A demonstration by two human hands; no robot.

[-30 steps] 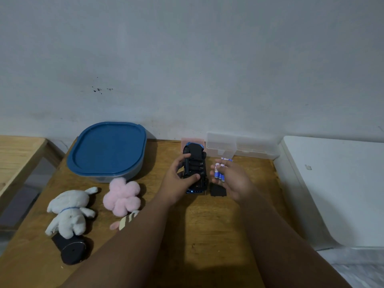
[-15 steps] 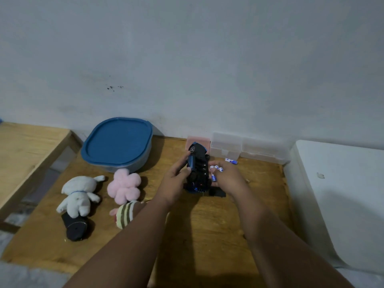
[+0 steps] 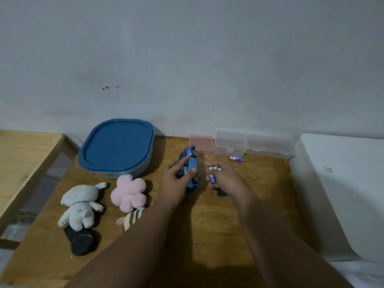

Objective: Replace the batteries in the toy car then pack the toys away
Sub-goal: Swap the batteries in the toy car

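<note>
My left hand (image 3: 176, 179) grips the blue toy car (image 3: 192, 164), which is tipped on its side above the wooden table (image 3: 207, 229), wheels facing right. Just right of the car, my right hand (image 3: 225, 179) is closed on several small blue-and-white batteries (image 3: 213, 178). One more battery (image 3: 236, 158) lies loose on the table in front of the clear plastic box (image 3: 230, 143). A small black piece, perhaps the battery cover (image 3: 222, 193), lies under my right hand. A grey tub with a blue lid (image 3: 117, 145) stands at the back left.
Left of my arms lie a white plush animal (image 3: 80, 205), a pink plush flower (image 3: 127, 192), a striped plush (image 3: 132, 218) and a black cylinder (image 3: 80, 241). A pink block (image 3: 201, 143) stands by the wall. A white surface (image 3: 340, 183) borders the table on the right, a second wooden table (image 3: 22, 161) on the left.
My left hand has rolled the car from underside-up onto its side, so its blue body and wheels now show. My right hand has drawn slightly away from the car with the batteries.
</note>
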